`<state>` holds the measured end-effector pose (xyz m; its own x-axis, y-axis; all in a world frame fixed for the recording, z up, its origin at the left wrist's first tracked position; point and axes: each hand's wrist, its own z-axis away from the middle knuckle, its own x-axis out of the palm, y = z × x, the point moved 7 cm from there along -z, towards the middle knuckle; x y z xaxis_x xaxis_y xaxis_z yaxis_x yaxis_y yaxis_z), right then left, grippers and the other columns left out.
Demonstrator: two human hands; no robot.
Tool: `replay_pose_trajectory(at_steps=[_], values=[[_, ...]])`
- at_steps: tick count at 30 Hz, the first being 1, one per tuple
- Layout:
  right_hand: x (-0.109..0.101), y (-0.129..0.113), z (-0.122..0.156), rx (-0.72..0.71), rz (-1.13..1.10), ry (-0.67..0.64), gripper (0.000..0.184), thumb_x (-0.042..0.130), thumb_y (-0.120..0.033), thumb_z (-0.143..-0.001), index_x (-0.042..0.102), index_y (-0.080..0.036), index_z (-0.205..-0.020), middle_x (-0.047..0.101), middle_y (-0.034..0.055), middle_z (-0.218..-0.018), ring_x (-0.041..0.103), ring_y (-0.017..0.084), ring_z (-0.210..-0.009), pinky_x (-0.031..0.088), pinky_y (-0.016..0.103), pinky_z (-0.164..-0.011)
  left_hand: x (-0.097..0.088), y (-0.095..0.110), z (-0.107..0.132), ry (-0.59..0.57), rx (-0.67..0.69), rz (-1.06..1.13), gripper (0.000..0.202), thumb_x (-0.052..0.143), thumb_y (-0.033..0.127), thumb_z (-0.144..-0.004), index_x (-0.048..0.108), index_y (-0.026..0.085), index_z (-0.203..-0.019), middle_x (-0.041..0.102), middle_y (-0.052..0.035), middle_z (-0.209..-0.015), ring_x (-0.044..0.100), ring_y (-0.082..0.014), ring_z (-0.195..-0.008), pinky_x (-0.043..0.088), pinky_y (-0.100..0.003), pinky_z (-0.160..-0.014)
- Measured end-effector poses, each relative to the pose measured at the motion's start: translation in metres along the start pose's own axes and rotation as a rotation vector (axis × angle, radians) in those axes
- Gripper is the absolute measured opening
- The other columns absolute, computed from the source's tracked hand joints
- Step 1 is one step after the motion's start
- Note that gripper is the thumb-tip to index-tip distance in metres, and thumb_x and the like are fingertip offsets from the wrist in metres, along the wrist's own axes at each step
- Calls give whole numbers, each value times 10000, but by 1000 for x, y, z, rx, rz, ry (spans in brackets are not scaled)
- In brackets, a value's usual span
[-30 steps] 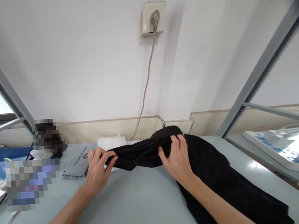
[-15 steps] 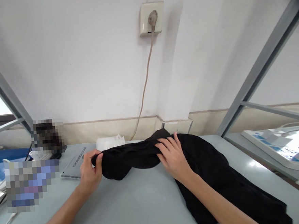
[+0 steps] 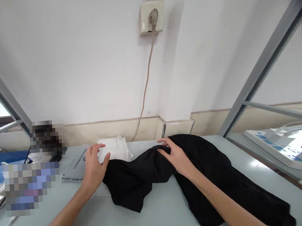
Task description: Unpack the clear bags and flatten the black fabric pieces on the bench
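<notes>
A black garment [image 3: 212, 177] lies crumpled across the pale blue table [image 3: 153, 219], running from the middle to the near right corner. My left hand [image 3: 94, 168] rests at the garment's left end with its fingers apart, touching the cloth edge. My right hand [image 3: 176, 156] lies flat on a raised fold near the middle of the garment, fingers stretched out. Neither hand grips the cloth.
A folded white cloth [image 3: 114, 150] and a grey flat device [image 3: 75, 164] lie at the back left. A cable [image 3: 145, 89] drops from a wall socket [image 3: 149, 18] to the table's back edge. Metal frame bars [image 3: 263, 63] stand right and left.
Both hands have let go of the garment's bunched end. That end has dropped and spread on the table, and both hands now lie open on it.
</notes>
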<state>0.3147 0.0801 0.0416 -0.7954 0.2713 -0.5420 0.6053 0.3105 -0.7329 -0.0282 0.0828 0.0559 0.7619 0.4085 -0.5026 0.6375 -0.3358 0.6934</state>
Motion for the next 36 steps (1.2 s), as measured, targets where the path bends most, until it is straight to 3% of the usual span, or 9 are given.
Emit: replay_pose_trajectory(at_steps=[2, 5, 8, 11, 17, 22, 28, 33, 36], values=[[-3, -1, 2, -91, 247, 141, 376, 602, -359, -920, 613, -219, -1268, 656, 125, -1142, 621, 305, -996, 516, 461, -886, 1, 6, 2, 17, 118, -73, 254, 595, 432, -966, 622, 247, -1137, 634, -88, -1168, 582, -287, -1102, 490, -453, -949], [-1, -6, 7, -137, 295, 138, 265, 527, -370, -996, 606, -217, -1197, 654, 94, -1021, 617, 266, -899, 503, 394, -816, 22, 22, 14, -328, 215, -18, 201, 516, 411, -1035, 633, 248, -1021, 662, -37, -949, 609, -219, -877, 506, -372, -828], [16, -12, 14, -86, 222, -172, 352, 467, -505, -1048, 591, -244, -847, 575, -26, -665, 551, 181, -610, 418, 300, -621, 42, 44, 41, -702, 366, -34, 199, 628, 450, -990, 664, 255, -976, 673, -26, -940, 610, -229, -934, 477, -394, -908], [34, -18, 28, -116, 259, -454, 375, 622, -590, -957, 586, -246, -814, 598, -35, -659, 576, 185, -636, 396, 287, -611, 51, 52, 59, -834, 439, -77, 431, 832, 572, -785, 693, 277, -1067, 659, -47, -1075, 590, -273, -1031, 454, -441, -975], [42, -19, 31, -353, 445, -414, 96, 591, -337, -1021, 596, -241, -1021, 675, 46, -989, 608, 253, -950, 453, 378, -850, 54, 50, 64, -835, 481, -90, 616, 920, 575, -651, 705, 327, -1172, 619, -76, -1252, 561, -329, -1169, 429, -504, -1052], [22, -17, 15, -337, 489, -67, 203, 399, -200, -1070, 598, -226, -1105, 670, 81, -1063, 615, 252, -959, 445, 389, -859, 52, 51, 57, -704, 526, -88, 37, 686, 304, -974, 716, 283, -976, 698, -32, -1116, 637, -232, -1070, 467, -418, -1016], [-1, -16, 13, -214, 387, 198, 266, 411, -293, -1057, 663, -239, -1120, 644, 90, -1002, 626, 248, -831, 483, 362, -764, 30, 60, 47, -456, 535, 50, 250, 496, 334, -1073, 653, 225, -911, 669, -32, -818, 598, -201, -785, 489, -351, -800], [3, -1, 10, -13, 397, 103, 221, 421, -330, -1037, 598, -250, -1142, 675, 1, -763, 649, 220, -657, 395, 300, -600, 37, 62, 54, -721, 369, 142, 407, 417, 414, -1089, 675, 235, -830, 677, -10, -723, 615, -192, -734, 493, -326, -765], [4, 2, 9, 42, 429, 78, 189, 427, -305, -1024, 555, -251, -1152, 712, -2, -799, 683, 227, -691, 376, 290, -595, 42, 57, 56, -758, 319, 136, 353, 392, 395, -1098, 701, 255, -999, 742, -34, -946, 664, -216, -931, 505, -357, -894]])
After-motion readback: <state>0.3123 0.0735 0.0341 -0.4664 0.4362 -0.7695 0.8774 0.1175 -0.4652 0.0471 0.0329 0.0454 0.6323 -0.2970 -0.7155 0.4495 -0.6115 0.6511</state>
